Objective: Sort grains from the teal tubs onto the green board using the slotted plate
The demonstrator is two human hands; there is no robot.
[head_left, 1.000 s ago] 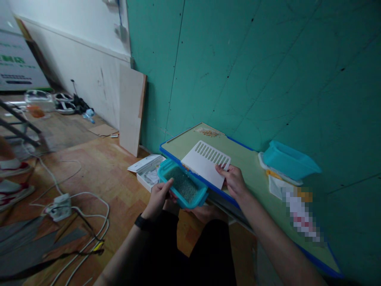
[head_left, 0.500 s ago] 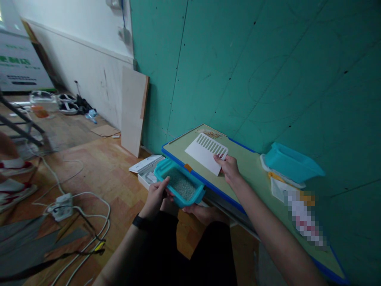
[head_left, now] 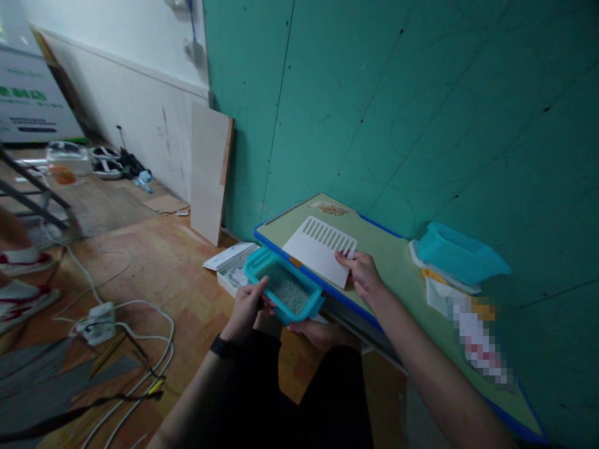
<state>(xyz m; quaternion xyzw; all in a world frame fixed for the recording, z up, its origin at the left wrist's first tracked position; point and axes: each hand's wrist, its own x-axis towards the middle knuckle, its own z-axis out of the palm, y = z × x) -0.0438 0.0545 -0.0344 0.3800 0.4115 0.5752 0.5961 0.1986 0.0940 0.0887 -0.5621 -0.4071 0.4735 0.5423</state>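
My left hand (head_left: 247,307) grips the near rim of a teal plastic box (head_left: 284,289) holding pale green grains, kept just below the blue front edge of the green-topped table (head_left: 397,268). My right hand (head_left: 362,272) pinches the right side of a white slotted scraper card (head_left: 321,249), which lies tilted on the tabletop with its lower edge toward the box. A small heap of brown grains (head_left: 332,209) sits at the table's far corner, beyond the card.
A second teal tub (head_left: 456,252) stands on white lids at the table's right, by the green wall. On the wooden floor lie an open white box (head_left: 231,267), a power strip (head_left: 96,321) with cables, and a leaning board (head_left: 208,171). Another person's red-trimmed shoes (head_left: 21,293) show at left.
The right hand slid the white card away across the table, then drew it back toward the box edge. The left hand and box stayed nearly still.
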